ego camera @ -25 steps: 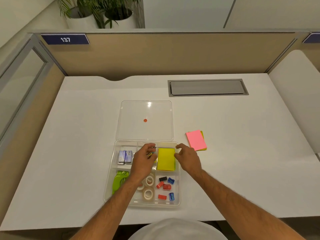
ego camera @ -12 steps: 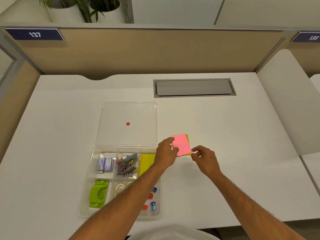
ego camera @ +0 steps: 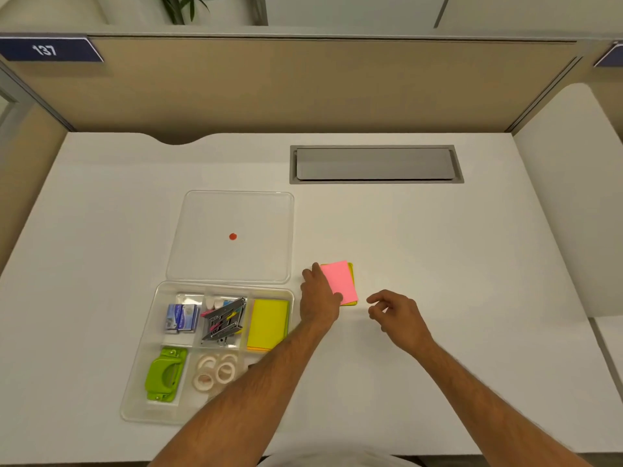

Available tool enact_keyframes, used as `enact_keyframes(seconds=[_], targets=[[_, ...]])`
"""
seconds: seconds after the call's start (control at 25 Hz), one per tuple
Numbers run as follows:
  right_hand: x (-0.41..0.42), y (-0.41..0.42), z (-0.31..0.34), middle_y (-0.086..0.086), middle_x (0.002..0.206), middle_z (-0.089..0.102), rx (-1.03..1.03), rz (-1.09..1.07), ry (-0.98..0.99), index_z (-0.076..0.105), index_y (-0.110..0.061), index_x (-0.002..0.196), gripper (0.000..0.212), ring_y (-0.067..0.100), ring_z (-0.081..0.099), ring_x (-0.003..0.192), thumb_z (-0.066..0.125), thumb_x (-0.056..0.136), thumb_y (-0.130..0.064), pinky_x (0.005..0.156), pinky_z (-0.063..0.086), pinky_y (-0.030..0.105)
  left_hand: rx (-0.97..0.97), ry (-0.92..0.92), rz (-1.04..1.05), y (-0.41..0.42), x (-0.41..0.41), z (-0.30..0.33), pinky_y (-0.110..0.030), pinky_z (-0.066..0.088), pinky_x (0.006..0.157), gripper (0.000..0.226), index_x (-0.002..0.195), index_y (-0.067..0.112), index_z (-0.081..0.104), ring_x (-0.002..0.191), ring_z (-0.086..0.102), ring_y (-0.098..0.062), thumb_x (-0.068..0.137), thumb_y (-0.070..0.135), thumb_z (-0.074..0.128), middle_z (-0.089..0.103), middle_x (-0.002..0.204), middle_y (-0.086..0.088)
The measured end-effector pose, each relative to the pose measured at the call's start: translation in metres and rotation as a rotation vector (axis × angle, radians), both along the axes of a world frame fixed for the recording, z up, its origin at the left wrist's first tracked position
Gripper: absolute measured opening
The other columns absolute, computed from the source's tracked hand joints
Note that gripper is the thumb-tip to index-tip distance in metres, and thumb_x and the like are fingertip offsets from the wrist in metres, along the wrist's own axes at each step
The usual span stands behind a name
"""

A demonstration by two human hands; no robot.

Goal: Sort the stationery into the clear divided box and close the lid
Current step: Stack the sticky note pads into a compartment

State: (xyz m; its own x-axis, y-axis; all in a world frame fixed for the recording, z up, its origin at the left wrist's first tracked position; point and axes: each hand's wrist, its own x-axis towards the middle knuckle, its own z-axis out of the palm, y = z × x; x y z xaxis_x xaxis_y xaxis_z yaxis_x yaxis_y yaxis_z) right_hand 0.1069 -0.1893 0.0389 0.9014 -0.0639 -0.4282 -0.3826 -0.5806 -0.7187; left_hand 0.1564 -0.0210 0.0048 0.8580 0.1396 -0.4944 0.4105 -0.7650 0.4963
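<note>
Sorting is nearly done, by my reading: the pink pad (ego camera: 340, 281), stacked on a yellow one, lies on the desk (ego camera: 455, 264) just right of the box (ego camera: 140, 382). Left hand (ego camera: 318, 298) reaches across, fingers resting on the pad's left edge. Right hand (ego camera: 392, 313) hovers beside it, loosely curled, holding nothing. Next: pinch the stack, lift it into the box, then fit the lid (ego camera: 232, 210).

white "137" on a dark blue plate (ego camera: 50, 50) atop the desk partition (ego camera: 303, 85)

A pink pad (ego camera: 339, 280) is lying over yellow on the white worktop (ego camera: 438, 264); a green punch (ego camera: 163, 374) is showing in the clear box (ego camera: 135, 392).
</note>
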Motion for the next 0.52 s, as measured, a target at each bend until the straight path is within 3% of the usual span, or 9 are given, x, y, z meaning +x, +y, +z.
enact_keyframes(seconds=[0.2, 0.36, 0.52], targets=[[0.0, -0.012, -0.003, -0.002, 0.078, 0.068, 0.004, -0.017, 0.018, 0.07, -0.028, 0.09, 0.015, 0.02, 0.062, 0.068, 0.063, 0.084, -0.016, 0.069, 0.058, 0.047, -0.036, 0.033, 0.072, -0.003, -0.001, -0.005, -0.042, 0.048, 0.092, 0.092, 0.151, 0.013, 0.013, 0.122, 0.049, -0.032, 0.083, 0.016, 0.074, 0.038, 0.139, -0.013], [0.005, -0.014, -0.008, -0.002, 0.077, 0.069, 0.013, -0.029, 0.009, 0.07, -0.026, 0.089, 0.015, 0.02, 0.063, 0.066, 0.062, 0.083, -0.015, 0.069, 0.058, 0.046, -0.093, -0.039, 0.116, -0.002, 0.0, -0.008, -0.042, 0.049, 0.09, 0.068, 0.138, 0.014, 0.033, 0.116, 0.055, -0.032, 0.082, 0.009, 0.071, 0.05, 0.131, -0.011], [0.013, -0.014, -0.013, 0.0, 0.08, 0.07, 0.012, -0.088, 0.031, 0.069, -0.026, 0.089, 0.013, 0.022, 0.065, 0.069, 0.062, 0.083, -0.017, 0.071, 0.058, 0.045, -0.192, -0.084, 0.194, 0.003, -0.004, -0.001, -0.034, 0.053, 0.075, 0.038, 0.116, 0.015, 0.053, 0.098, 0.062, -0.027, 0.082, 0.007, 0.068, 0.063, 0.111, -0.008]])
